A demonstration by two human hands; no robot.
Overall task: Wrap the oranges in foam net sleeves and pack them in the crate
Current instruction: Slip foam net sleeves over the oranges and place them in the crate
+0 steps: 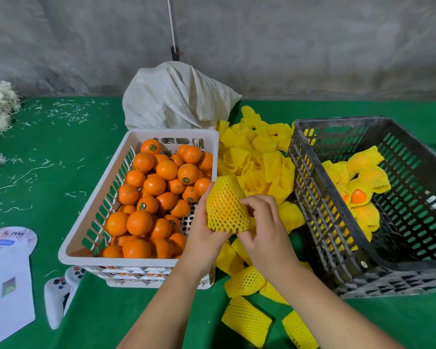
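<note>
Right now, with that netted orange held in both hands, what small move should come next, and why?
Probably finish tugging the sleeve down, then carry it right to the black crate. Orange shows through the net, so the fruit is already inside; the left hand cradles it, the right hand pinches its edge.

Two bare forearms, no sleeves in view, left hand, right hand, short plain fingernails

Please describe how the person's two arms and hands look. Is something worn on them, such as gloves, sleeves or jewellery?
Both the left hand and the right hand are bare: no gloves, and no rings show on the visible fingers. The forearms are bare too, with no sleeves, watch or bracelet in view. Fingernails look short and unpainted.
</note>
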